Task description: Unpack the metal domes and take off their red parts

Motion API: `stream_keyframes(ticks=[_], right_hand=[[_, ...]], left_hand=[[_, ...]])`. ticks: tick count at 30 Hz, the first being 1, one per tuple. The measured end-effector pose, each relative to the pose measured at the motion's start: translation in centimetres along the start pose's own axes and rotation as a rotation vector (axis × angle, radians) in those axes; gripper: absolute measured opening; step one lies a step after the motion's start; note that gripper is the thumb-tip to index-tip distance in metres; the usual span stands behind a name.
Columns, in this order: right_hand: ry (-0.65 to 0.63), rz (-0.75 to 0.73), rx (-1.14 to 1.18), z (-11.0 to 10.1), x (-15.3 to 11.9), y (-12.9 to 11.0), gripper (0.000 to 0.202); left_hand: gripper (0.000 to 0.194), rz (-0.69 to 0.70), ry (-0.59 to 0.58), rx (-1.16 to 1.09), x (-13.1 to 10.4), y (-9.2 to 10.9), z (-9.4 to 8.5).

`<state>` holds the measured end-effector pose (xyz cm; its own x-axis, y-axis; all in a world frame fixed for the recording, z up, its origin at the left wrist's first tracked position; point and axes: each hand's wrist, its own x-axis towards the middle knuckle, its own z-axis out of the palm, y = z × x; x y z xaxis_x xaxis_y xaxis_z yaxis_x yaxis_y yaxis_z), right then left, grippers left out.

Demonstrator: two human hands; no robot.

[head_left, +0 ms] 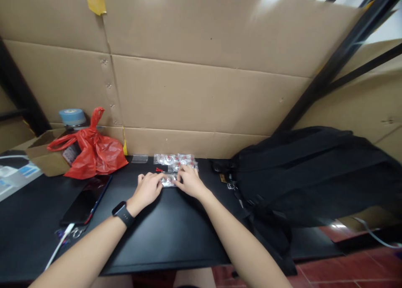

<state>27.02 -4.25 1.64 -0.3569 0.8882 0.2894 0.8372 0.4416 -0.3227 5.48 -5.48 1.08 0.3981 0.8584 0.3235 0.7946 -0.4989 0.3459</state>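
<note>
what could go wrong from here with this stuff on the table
The left forearm could snag the white cable beside it and drag the phone. The right hand might nudge the clear packets just beyond it. The left hand might brush away the small red piece nearby.

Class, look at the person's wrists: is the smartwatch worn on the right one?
No, the black smartwatch is strapped around the wrist of the left hand.
</note>
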Motion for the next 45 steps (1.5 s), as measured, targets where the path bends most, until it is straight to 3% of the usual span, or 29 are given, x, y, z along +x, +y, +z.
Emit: stream_keyframes(ticks=[3,7,12,16,26,30,35,38,41,45], right_hand=[[0.013,-0.113,0.001,-0.6,-0.1,-0.6,0.017],[-0.096,-0.199,0.060,-0.6,-0.2,-0.7,0.034],[-0.089,-0.113,0.217,0.1,0.1,0.0,0.033],[-0.079,-0.026,0.379,-0.1,0.0,0.3,0.033],[-0.080,0.133,0.404,0.3,0.2,0.1,0.039],[-0.044,0.235,0.437,0.6,0.3,0.0,0.036],[-0.023,0.360,0.453,0.0,0.3,0.4,0.034],[-0.005,0.395,0.406,-0.5,0.3,0.9,0.033],[0.005,0.407,0.386,-0.3,0.3,0.9,0.033],[0.026,0.429,0.393,0.7,0.8,0.0,0.033]], left_hand=[[0.029,0.016,0.015,0.074,-0.2,0.1,0.3],[0.031,0.031,-0.017,0.086,-0.3,0.0,0.2],[0.022,0.004,0.023,0.078,-0.1,-0.6,0.3],[0.025,-0.110,0.062,0.012,0.5,-1.0,0.4],[0.022,-0.194,-0.072,-0.069,0.9,-1.2,0.4],[0.015,-0.114,-0.083,-0.051,0.6,-1.3,0.5],[0.031,0.053,0.036,0.061,0.8,-1.3,0.8],[0.037,0.109,0.037,0.129,1.3,-2.0,0.8],[0.036,0.099,0.001,0.153,1.8,-3.2,0.1],[0.026,0.003,-0.003,0.176,1.6,-5.3,-2.2]])
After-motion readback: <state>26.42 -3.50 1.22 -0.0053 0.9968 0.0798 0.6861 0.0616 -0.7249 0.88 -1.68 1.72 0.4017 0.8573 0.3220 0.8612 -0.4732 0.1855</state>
